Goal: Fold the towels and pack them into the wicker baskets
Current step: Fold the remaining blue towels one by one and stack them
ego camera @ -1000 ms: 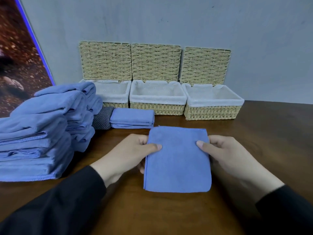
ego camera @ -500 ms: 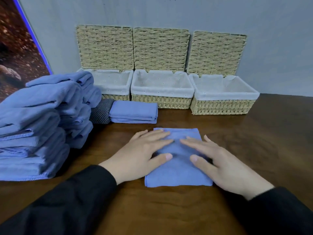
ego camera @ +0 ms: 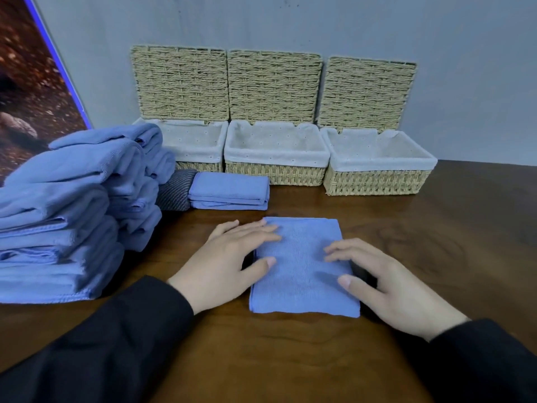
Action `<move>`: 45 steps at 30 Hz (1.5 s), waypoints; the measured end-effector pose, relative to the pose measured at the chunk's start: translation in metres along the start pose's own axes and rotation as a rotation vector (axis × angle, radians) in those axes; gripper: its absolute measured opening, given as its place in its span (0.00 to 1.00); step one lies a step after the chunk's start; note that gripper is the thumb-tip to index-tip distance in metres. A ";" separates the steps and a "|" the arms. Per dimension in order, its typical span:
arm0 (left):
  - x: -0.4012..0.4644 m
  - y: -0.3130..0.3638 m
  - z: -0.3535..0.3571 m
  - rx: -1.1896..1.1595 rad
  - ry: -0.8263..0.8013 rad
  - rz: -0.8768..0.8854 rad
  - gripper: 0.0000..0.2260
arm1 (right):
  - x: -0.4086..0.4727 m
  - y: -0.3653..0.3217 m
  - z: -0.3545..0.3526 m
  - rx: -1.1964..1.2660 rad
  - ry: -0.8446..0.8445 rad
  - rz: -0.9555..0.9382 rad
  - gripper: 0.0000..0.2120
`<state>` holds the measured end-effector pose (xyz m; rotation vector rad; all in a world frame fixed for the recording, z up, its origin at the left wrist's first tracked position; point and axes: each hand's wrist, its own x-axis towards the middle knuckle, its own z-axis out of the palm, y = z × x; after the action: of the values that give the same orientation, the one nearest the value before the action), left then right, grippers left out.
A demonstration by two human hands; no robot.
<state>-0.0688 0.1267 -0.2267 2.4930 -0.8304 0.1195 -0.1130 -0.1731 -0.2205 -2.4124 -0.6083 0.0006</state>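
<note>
- Not much is packed, by my judgement: the three wicker baskets, left [ego camera: 200,165], middle [ego camera: 276,173] and right [ego camera: 377,181], stand in a row against the wall with their lids tipped up behind them, and I see only white lining inside each, no towel.
- A small stack of folded towels [ego camera: 229,191] lies on the desk [ego camera: 436,242] just in front of the left and middle baskets, so some folding is done but nothing from it has gone in.
- A tall pile of blue towels [ego camera: 66,210] sits at the left of the desk, and it looks to me like the bulk of the work to come. A grey striped cloth [ego camera: 174,190] is wedged between that pile and the small stack.
- The towel in hand [ego camera: 302,266] lies flat on the desk in front of the person, folded to a neat rectangle.
- The left hand [ego camera: 229,260] lies spread, fingers straight, with the fingertips and thumb resting on the towel's left edge.
- The right hand [ego camera: 386,283] is likewise relaxed, fingers extended onto the towel's right edge, gripping nothing.
- It looks like smoothing; stacking or packing should follow.
</note>
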 end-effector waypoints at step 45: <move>-0.001 0.018 0.005 0.215 -0.297 0.087 0.36 | 0.010 -0.014 0.016 -0.259 -0.170 0.035 0.41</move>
<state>-0.0802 0.1127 -0.2236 2.7174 -1.0985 -0.1432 -0.1127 -0.1501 -0.2236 -2.6929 -0.6786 0.1520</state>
